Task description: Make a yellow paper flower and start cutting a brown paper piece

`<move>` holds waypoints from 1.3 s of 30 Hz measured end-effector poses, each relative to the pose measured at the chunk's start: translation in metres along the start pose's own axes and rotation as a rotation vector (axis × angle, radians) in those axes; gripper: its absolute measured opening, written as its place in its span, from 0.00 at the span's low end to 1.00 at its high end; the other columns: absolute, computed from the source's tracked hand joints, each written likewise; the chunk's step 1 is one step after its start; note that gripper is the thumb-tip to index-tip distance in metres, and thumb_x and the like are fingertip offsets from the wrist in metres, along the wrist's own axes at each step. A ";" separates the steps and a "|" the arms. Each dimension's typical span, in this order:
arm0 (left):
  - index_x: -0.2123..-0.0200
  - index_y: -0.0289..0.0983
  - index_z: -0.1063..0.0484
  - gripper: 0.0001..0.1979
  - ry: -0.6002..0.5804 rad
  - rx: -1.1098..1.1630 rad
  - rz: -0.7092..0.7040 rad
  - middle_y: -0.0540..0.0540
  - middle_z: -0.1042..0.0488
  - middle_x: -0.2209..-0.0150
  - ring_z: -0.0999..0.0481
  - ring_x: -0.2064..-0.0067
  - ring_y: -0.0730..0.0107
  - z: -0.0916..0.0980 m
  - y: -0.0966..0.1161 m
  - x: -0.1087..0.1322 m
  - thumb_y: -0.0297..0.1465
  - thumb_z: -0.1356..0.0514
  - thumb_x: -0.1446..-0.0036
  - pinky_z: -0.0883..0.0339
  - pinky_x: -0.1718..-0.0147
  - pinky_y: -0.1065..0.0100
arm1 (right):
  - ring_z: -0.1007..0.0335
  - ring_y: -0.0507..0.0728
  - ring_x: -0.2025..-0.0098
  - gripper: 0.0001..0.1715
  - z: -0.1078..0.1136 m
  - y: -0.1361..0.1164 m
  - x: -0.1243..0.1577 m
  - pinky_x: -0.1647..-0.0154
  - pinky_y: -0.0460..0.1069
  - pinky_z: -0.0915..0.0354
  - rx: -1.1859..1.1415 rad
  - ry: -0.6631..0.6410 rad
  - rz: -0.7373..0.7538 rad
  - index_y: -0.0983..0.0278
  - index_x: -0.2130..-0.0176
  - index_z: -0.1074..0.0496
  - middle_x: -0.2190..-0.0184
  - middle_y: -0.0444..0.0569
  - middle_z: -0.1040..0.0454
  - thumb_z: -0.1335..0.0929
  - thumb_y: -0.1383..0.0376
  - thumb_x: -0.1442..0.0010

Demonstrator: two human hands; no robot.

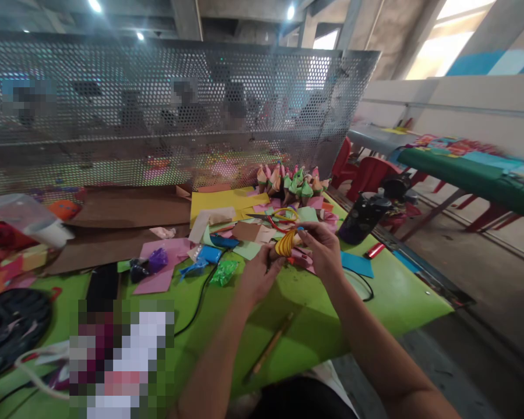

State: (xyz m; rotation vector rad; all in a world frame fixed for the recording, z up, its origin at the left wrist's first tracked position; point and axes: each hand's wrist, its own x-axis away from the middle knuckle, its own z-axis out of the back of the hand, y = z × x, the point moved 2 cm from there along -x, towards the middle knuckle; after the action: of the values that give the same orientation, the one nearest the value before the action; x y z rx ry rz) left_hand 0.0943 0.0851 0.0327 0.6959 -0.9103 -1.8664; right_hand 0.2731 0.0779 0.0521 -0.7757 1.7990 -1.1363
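Observation:
A small craft ice cream cone (284,243) with a yellow swirled top is held up above the green table. My left hand (262,270) has its fingers closed around the brown lower end. At the tip, where a small blue bit (300,229) shows, the fingers of my right hand (325,250) are pinched. Just beyond the hands lie scissors (271,221) with dark blades and a pink tool (302,257), partly hidden. Several finished-looking cones (294,185) in green, pink and peach stand together at the back of the table.
Brown sheets (131,206), a yellow sheet (227,205) and colored scraps cover the table's back half. A thin wooden stick (271,343) lies in front of me. At right stands a black tumbler (363,218). A perforated metal screen (157,116) rises behind.

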 end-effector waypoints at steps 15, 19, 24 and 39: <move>0.50 0.41 0.31 0.21 -0.021 0.137 0.007 0.45 0.20 0.58 0.23 0.55 0.56 -0.002 -0.004 0.002 0.49 0.47 0.35 0.33 0.53 0.61 | 0.33 0.52 0.74 0.21 0.002 0.003 -0.001 0.76 0.47 0.38 0.031 0.001 0.008 0.59 0.63 0.18 0.73 0.45 0.22 0.21 0.50 0.53; 0.53 0.40 0.31 0.22 -0.014 0.165 0.013 0.46 0.21 0.59 0.24 0.56 0.58 -0.002 -0.005 0.003 0.52 0.48 0.35 0.33 0.54 0.62 | 0.33 0.52 0.73 0.21 0.000 0.004 -0.001 0.75 0.47 0.37 0.013 -0.010 0.013 0.59 0.64 0.18 0.72 0.45 0.21 0.20 0.50 0.54; 0.53 0.40 0.31 0.24 -0.025 0.171 0.005 0.46 0.21 0.59 0.24 0.55 0.58 -0.002 -0.005 0.003 0.53 0.50 0.34 0.33 0.54 0.63 | 0.33 0.53 0.73 0.20 0.001 0.005 0.000 0.74 0.48 0.37 0.048 -0.005 0.024 0.59 0.65 0.19 0.73 0.45 0.22 0.21 0.49 0.52; 0.47 0.39 0.32 0.22 -0.087 0.257 -0.040 0.46 0.22 0.60 0.26 0.60 0.64 -0.010 -0.012 -0.005 0.47 0.46 0.35 0.32 0.58 0.65 | 0.31 0.53 0.70 0.24 0.000 0.006 -0.001 0.72 0.47 0.36 0.022 -0.024 -0.041 0.59 0.57 0.19 0.65 0.47 0.19 0.22 0.53 0.53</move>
State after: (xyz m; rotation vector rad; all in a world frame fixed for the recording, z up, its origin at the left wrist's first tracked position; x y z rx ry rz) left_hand 0.0986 0.0905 0.0174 0.7968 -1.2150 -1.8446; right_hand 0.2731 0.0813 0.0475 -0.8134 1.7553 -1.1666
